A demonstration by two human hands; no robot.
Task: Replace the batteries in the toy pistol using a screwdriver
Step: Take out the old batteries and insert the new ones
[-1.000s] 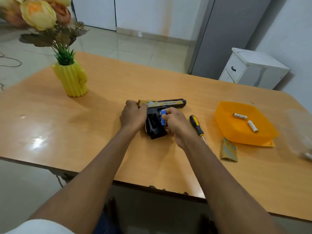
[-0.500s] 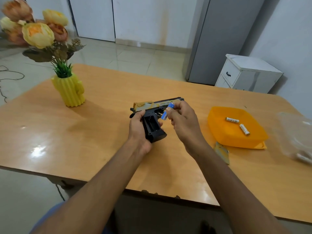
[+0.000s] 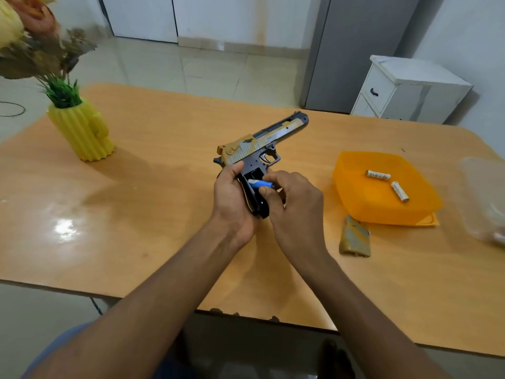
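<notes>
The gold and grey toy pistol (image 3: 262,140) is lifted above the table, barrel pointing up and right. My left hand (image 3: 232,201) grips its black handle from the left. My right hand (image 3: 292,209) pinches a blue battery (image 3: 261,184) lying across the open battery compartment in the handle. The pistol's gold battery cover (image 3: 354,237) lies on the table to the right. Two white batteries (image 3: 378,175) lie in the orange tray (image 3: 355,192). The screwdriver is hidden from view.
A yellow cactus-shaped vase (image 3: 82,129) with flowers stands at the table's far left. A clear plastic bag (image 3: 486,198) lies at the right edge. A white drawer cabinet (image 3: 404,88) stands beyond the wooden table (image 3: 153,214).
The pistol went from lying on the table to being raised in my left hand with its barrel tilted up. My right hand brought the blue battery down onto the handle's compartment.
</notes>
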